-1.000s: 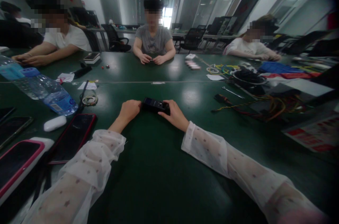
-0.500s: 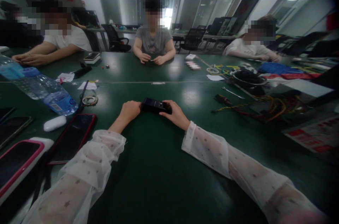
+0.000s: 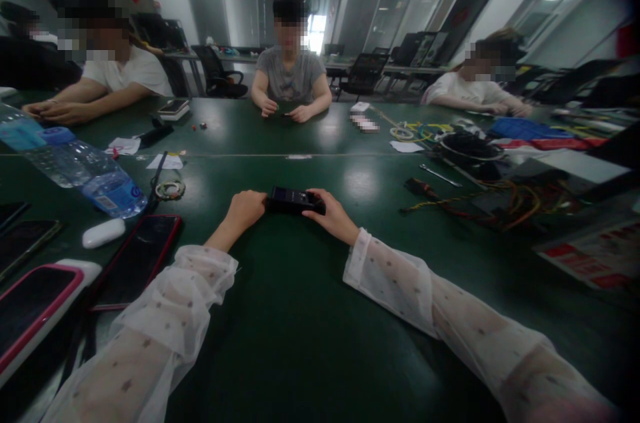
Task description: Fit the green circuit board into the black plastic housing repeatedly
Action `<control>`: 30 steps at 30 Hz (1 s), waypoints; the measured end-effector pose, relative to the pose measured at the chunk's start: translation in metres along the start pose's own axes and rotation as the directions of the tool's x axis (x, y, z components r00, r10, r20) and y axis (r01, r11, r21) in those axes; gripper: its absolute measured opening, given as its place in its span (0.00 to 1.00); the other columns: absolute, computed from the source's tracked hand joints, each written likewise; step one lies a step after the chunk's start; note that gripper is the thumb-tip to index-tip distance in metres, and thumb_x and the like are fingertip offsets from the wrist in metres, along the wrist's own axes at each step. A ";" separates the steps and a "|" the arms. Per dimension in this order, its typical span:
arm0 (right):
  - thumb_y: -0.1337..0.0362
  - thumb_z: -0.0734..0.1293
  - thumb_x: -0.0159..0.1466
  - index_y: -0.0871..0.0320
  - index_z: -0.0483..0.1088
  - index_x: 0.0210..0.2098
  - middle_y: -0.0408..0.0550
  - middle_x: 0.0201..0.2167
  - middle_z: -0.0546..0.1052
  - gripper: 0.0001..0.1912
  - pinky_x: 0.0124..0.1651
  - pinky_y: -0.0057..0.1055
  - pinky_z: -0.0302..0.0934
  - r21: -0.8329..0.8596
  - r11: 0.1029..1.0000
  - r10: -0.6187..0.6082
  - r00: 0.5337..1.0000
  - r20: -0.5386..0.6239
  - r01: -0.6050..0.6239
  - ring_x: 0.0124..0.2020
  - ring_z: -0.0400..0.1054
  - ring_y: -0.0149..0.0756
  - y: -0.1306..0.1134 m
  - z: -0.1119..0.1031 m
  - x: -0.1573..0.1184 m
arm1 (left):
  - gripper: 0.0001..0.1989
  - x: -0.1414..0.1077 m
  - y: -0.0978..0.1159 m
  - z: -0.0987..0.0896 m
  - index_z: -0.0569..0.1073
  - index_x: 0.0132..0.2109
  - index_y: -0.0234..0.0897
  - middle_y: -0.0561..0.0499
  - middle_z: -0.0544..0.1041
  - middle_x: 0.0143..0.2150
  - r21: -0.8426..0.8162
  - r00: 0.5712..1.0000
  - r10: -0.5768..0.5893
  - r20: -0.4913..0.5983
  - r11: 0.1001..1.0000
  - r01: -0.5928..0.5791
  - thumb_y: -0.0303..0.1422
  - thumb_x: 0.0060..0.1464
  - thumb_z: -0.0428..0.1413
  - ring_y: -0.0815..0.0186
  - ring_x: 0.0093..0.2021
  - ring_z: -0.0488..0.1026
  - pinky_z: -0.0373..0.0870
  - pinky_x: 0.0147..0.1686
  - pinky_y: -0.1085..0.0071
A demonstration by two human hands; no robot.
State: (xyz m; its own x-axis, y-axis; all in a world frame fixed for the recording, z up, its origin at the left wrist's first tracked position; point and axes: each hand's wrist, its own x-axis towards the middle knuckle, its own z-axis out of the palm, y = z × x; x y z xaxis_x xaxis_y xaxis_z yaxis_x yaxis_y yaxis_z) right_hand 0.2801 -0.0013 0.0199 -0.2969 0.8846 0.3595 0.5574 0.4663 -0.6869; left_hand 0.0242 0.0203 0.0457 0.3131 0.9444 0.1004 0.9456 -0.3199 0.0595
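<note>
A small black box-shaped device (image 3: 290, 199) is at the middle of the dark green table (image 3: 300, 316). My right hand (image 3: 336, 215) grips its right end, thumb at the near side and fingers over the far side. At its left end is my left hand (image 3: 245, 211), fingers closed; what they pinch there is too small and dark to make out. Both forearms are in sheer white sleeves with dark spots.
To the left are water bottles (image 3: 107, 186), a white case (image 3: 103, 233), a red-edged phone (image 3: 137, 256) and a pink-framed phone (image 3: 35, 309). A wrench (image 3: 440, 175) and tangled cables (image 3: 525, 203) lie right. Three people sit across the table.
The black device has turned slightly, its left end a little lower and its top edge more level. Across the table, one person's hands have moved apart. My hands have hardly moved.
</note>
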 end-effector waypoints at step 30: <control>0.61 0.71 0.62 0.50 0.61 0.60 0.53 0.55 0.70 0.29 0.59 0.52 0.64 0.056 0.998 0.035 0.999 0.032 -0.037 0.57 0.67 0.45 0.004 0.000 0.000 | 0.19 0.002 -0.002 0.003 0.80 0.42 0.37 0.42 0.81 0.37 0.016 1.000 0.018 -0.012 1.000 -0.018 0.29 0.60 0.44 0.57 0.38 0.79 0.74 0.37 0.64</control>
State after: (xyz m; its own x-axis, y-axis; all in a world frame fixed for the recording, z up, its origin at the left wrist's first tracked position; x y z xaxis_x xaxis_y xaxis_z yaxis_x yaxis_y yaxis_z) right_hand 0.2827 0.0007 0.0171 -0.3018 0.8999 0.3147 0.5235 0.4323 -0.7342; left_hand 0.0235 0.0225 0.0429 0.3294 0.9373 0.1135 0.9410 -0.3357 0.0414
